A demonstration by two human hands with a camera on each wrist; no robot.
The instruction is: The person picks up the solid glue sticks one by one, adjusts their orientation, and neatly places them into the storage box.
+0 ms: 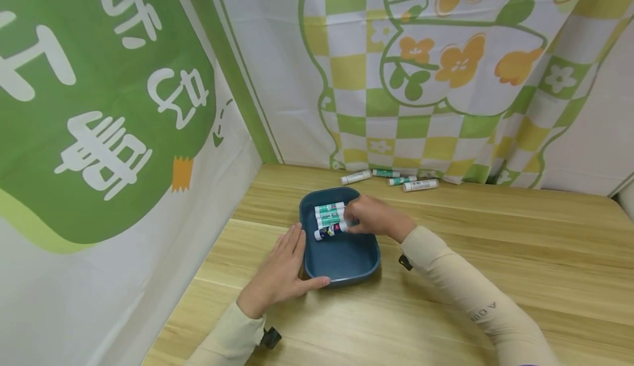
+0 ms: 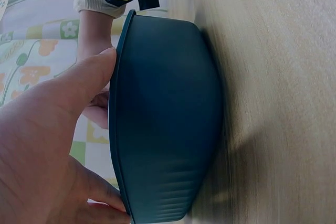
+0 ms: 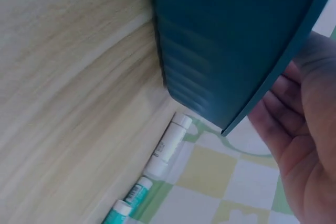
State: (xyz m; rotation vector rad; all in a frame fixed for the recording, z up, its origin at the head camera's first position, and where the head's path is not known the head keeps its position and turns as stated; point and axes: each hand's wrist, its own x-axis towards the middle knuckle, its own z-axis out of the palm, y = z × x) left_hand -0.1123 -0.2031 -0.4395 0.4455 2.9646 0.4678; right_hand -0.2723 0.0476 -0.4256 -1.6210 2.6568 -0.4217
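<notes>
A dark blue plastic box (image 1: 342,261) stands on the table, with several green-and-white glue sticks (image 1: 329,212) lying side by side inside. Below them a dark blue glue stick (image 1: 328,231) lies at a slight slant. My right hand (image 1: 376,216) reaches over the box's right rim, curled fingers pinching that stick's right end; its fingertips are partly hidden. My left hand (image 1: 282,269) rests on the box's near left corner, fingers straight along the left rim and thumb on the front edge. The left wrist view shows the thumb (image 2: 97,72) against the rim.
Behind the box, near the table's back edge, lie two larger white glue sticks, one at left (image 1: 356,177) and one at right (image 1: 421,185). Two smaller green ones (image 1: 402,180) lie between them. A patterned curtain (image 1: 396,135) hangs behind the wooden table (image 1: 495,256); a green-and-white cloth (image 1: 213,217) hangs at left.
</notes>
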